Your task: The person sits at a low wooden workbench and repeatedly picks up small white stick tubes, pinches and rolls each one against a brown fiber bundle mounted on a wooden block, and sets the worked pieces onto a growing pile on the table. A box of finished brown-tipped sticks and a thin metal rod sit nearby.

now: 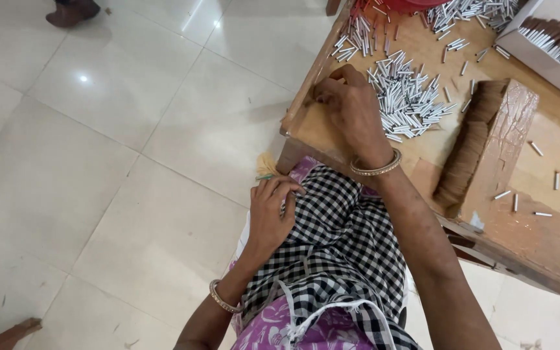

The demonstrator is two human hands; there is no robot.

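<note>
My left hand (272, 214), lower centre, pinches a small brush (266, 170), bristles up-frame; my right hand (348, 107) curls on the wooden tray (306, 97) rim.

**Brush tuft in left hand, tube heap by right hand**

Left hand (272, 210) rests on the checked cloth (348, 233) over the lap, fingers curled round a thin green-handled piece with a pale yellow bristle tuft (266, 164) sticking out past the fingertips, over the floor side. Right hand (351, 110) lies on the wooden tray (312, 133) near its left rim, fingers bent, pinching something too small to tell. Heap of short silver metal tubes (406, 97) lies loose just beside that hand, tubes pointing every way.
</note>
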